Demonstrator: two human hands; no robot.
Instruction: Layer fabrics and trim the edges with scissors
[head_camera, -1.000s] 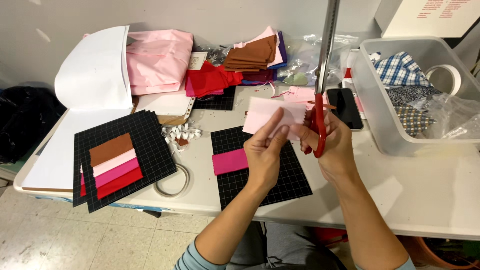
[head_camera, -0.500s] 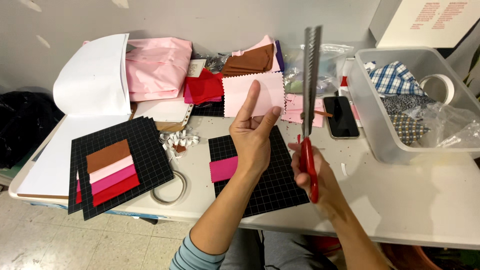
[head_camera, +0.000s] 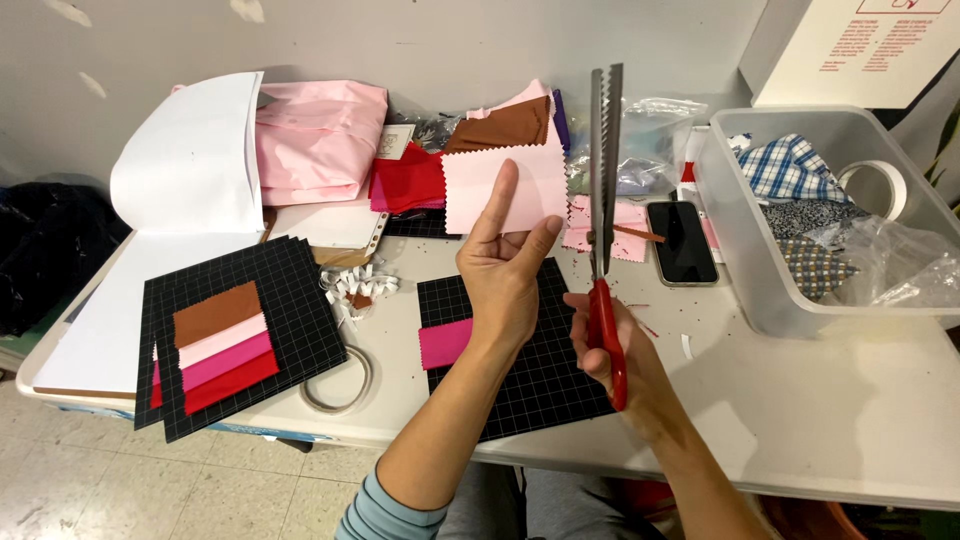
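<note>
Right hand (head_camera: 612, 345): your fingers are wrapped shut around the red handles of the pinking shears (head_camera: 604, 210), blades upright and closed. Keep the wrist straight so the teeth stay square to the cloth.
Left hand (head_camera: 508, 268): thumb and fingers pinch the lower edge of the pale pink swatch (head_camera: 505, 178), held up above the table, just left of the blades. Hold it taut and keep your fingertips clear of the cutting line.
Near table edge: black gridded card (head_camera: 545, 365) with a magenta swatch (head_camera: 445, 343) on it, lying under your hands.
Left end of the table: second gridded card (head_camera: 300, 300) carrying brown, pink, magenta and red swatches.
Far edge: folded fabrics; a phone (head_camera: 682, 242) beside the clear bin (head_camera: 790, 290) at the right.
</note>
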